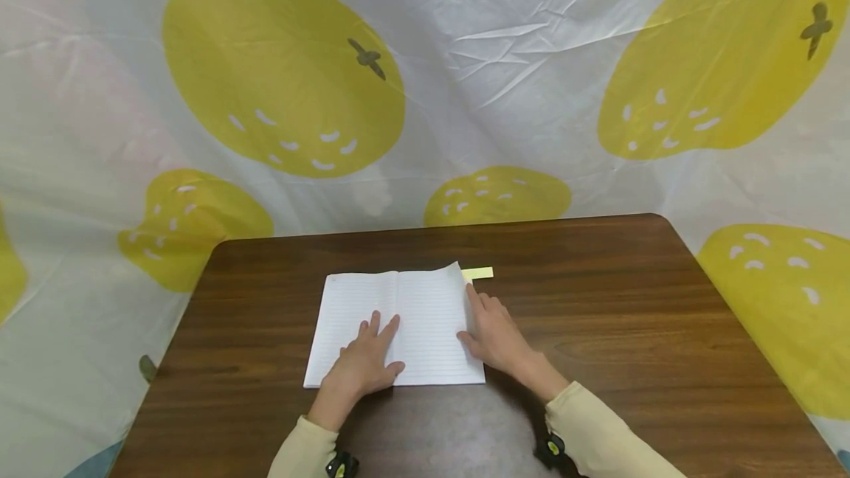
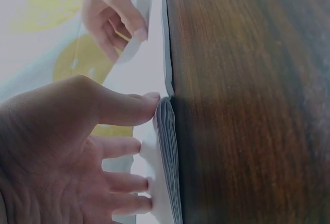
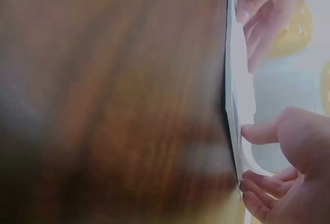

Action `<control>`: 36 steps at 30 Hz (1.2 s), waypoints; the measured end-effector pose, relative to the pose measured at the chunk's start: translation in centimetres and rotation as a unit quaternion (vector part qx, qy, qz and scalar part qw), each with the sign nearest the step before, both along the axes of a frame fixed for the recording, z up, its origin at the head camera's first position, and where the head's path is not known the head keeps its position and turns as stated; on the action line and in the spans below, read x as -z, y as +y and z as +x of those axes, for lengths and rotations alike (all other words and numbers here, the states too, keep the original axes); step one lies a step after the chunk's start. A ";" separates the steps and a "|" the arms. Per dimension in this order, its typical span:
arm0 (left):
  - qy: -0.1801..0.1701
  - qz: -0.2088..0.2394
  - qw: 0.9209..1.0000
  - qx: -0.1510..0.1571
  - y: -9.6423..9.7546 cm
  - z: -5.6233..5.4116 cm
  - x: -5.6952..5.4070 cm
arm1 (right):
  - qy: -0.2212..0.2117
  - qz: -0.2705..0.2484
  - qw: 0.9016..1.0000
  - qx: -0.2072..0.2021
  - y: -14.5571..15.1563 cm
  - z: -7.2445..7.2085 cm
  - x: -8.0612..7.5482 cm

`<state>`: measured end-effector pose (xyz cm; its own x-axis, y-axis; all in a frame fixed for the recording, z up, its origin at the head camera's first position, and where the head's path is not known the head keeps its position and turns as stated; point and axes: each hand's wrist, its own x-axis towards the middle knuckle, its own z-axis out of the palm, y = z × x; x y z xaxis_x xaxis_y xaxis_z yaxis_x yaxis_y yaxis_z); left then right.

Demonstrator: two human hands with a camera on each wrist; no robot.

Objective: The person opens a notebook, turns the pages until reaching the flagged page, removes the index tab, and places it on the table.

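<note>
An open lined notebook (image 1: 432,323) lies flat on the wooden table, its top right page corner lifted. My left hand (image 1: 361,364) rests with spread fingers on the left page, thumb beside the centre fold. The left wrist view shows its thumb at the fold, by the layered page edges (image 2: 169,157). At the right edge, my right hand (image 1: 498,338) holds the page edge, thumb on the page and index finger stretched along the side. In the right wrist view, the paper curves up between its thumb and fingers (image 3: 258,185). A pale yellow paper strip (image 1: 481,273) sticks out beyond the notebook's upper right.
The brown wooden table (image 1: 631,316) reaches well past the notebook on both sides. Behind it hangs a white cloth (image 1: 465,116) printed with large yellow fruit. Dark straps with small devices (image 1: 554,448) sit on both wrists over pale sleeves.
</note>
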<state>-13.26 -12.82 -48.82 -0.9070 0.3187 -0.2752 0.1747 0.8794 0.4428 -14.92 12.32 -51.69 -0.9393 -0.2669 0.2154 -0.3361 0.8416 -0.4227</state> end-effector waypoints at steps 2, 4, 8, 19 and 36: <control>-0.001 0.002 1.000 -0.001 0.0 0.0 0.0 | 0.012 0.011 1.000 0.003 0.0 0.7 0.1; -0.002 0.004 1.000 -0.001 0.1 0.1 0.0 | 0.031 0.021 0.999 0.006 0.0 1.4 0.2; -0.003 0.004 1.000 -0.002 0.1 0.2 0.0 | 0.051 0.020 0.998 0.008 -0.2 2.8 0.1; 0.004 -0.005 1.000 -0.003 0.1 0.1 0.3 | -0.050 -0.137 0.989 0.037 -0.6 3.5 -0.8; -0.003 0.032 0.998 -0.059 0.6 -0.2 0.5 | -0.070 -0.184 0.980 0.035 -2.6 2.9 -0.4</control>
<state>-13.44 -12.21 -49.28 -0.9377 0.2271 -0.2629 0.0693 0.8638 0.4990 -12.04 9.67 -51.32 -0.9799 -0.1291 0.1523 -0.1996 0.6431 -0.7393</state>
